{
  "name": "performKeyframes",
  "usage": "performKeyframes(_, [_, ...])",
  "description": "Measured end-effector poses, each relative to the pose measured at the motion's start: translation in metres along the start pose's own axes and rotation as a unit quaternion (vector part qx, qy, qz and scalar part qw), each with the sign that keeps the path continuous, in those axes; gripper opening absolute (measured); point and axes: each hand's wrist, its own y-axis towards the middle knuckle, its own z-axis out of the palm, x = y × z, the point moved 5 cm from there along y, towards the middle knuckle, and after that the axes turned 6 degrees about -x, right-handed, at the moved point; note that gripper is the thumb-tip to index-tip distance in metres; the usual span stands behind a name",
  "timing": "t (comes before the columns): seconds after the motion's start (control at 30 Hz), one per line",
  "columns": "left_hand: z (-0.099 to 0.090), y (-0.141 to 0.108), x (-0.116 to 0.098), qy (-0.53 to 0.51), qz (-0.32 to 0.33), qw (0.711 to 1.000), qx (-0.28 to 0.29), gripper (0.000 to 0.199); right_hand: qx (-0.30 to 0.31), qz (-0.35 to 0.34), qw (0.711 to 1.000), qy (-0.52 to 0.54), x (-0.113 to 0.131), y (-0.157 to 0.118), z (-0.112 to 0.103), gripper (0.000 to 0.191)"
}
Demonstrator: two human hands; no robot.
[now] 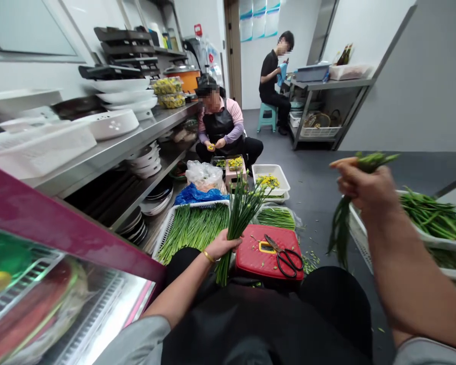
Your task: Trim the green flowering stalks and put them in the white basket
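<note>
My left hand (223,245) is closed around an upright bunch of flowering garlic chives (244,209), buds at the top, a gold bangle at the wrist. At the right, my raised right hand (368,185) grips a smaller, drooping bunch of green stems (341,225), some poking out above the fist. Between my knees, a pair of black-handled scissors (288,259) lies half open on a red plastic box (251,251). Behind my left hand, a white basket (163,235) holds cut chive stems (193,228) laid lengthwise. Neither hand touches the scissors.
A white crate (359,238) of green stems (433,215) stands at the right. Ahead, a white tray (285,177) holds yellow flowers. A seated person (224,121) handles yellow flowers; another sits on a stool (266,119). Steel shelving (137,147) and a display case (79,223) line my left.
</note>
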Motion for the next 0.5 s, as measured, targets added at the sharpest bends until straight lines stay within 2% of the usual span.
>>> performKeyframes(0.1, [-0.002, -0.002, 0.002, 0.020, 0.007, 1.000, -0.019, 0.048, 0.081, 0.027, 0.993, -0.077, -0.020, -0.017, 0.034, 0.037])
performKeyframes(0.23, [-0.001, -0.004, 0.007, 0.041, 0.003, 0.999, -0.004, 0.051, 0.103, -0.006, 0.985, -0.138, -0.020, -0.015, 0.063, 0.037])
performKeyframes(0.33, [0.003, -0.006, 0.009, 0.053, 0.005, 0.999, 0.012, 0.052, 0.149, -0.014, 0.978, -0.146, -0.027, -0.012, 0.088, 0.035])
performKeyframes(0.4, [0.006, -0.007, 0.009, 0.064, 0.014, 0.998, 0.022, 0.051, 0.184, 0.005, 0.973, -0.138, -0.039, -0.014, 0.103, 0.036])
performKeyframes(0.5, [0.008, -0.009, 0.007, 0.072, 0.021, 0.997, 0.023, 0.049, 0.184, 0.037, 0.974, -0.126, -0.056, -0.021, 0.117, 0.040])
